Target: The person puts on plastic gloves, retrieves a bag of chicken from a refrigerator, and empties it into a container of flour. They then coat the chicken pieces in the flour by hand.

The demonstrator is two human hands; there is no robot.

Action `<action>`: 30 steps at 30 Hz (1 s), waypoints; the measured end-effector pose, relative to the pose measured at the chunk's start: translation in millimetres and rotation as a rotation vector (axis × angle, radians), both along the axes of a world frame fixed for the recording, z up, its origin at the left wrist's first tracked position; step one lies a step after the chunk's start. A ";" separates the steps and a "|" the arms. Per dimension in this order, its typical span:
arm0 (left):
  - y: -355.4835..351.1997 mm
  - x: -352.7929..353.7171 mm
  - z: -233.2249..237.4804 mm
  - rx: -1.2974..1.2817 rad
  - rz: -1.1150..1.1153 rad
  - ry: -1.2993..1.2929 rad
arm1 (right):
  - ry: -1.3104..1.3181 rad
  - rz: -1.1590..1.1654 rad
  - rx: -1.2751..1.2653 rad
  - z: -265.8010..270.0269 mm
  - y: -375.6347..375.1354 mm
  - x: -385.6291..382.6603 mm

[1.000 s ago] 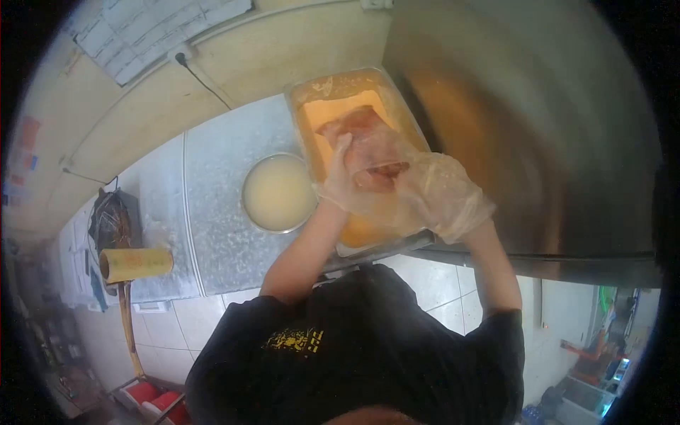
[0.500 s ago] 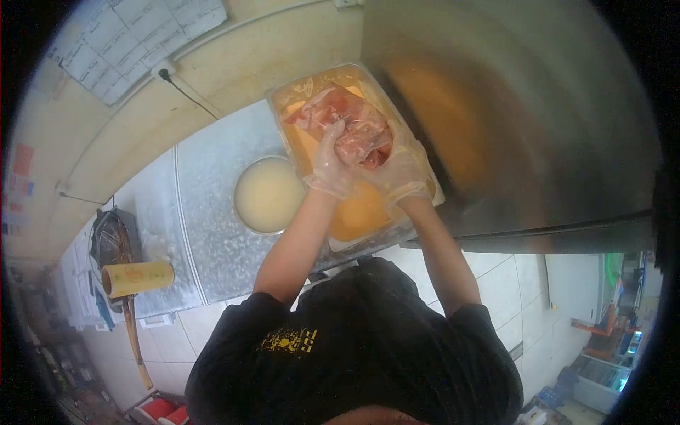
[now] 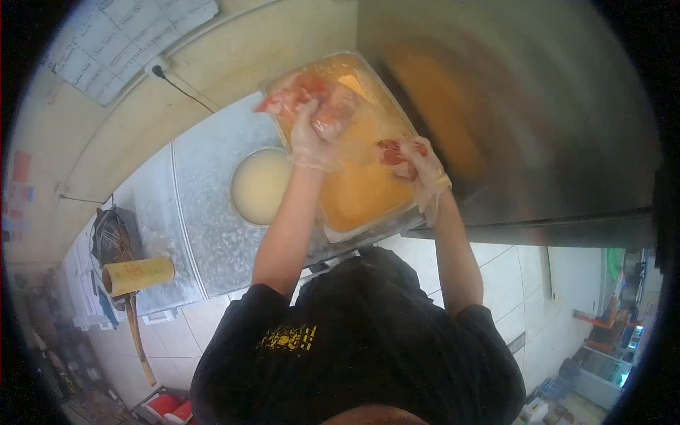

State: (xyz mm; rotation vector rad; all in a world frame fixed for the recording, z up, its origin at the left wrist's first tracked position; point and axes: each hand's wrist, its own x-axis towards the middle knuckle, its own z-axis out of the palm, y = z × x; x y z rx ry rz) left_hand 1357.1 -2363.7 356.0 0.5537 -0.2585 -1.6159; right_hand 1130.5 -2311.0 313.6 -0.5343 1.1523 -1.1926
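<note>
My left hand [image 3: 309, 138], in a clear plastic glove, grips a large piece of raw meat [image 3: 315, 95] over the far left part of a rectangular tub [image 3: 333, 238]. Orange liquid [image 3: 361, 195] fills the tub. My right hand [image 3: 427, 170], gloved too, is closed on a smaller, darker red piece of raw meat [image 3: 394, 154] at the tub's right side. Orange liquid shows between the two pieces. Motion blurs the left piece and its edges.
A round bowl of pale cloudy liquid [image 3: 262, 187] stands left of the tub on the grey worktop [image 3: 205, 205]. A large metal surface [image 3: 510, 134] rises close on the right. Farther left lies a yellow roll [image 3: 138, 276] near a black bag [image 3: 111, 239].
Both hands were together on the meat over the tub. Now they are apart: the left has moved left with the large piece, the right has moved right with the smaller one.
</note>
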 end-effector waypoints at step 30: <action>20.0 -1.3 10.7 -0.162 0.110 -0.089 | 0.360 0.172 -0.562 30.0 -32.6 80.6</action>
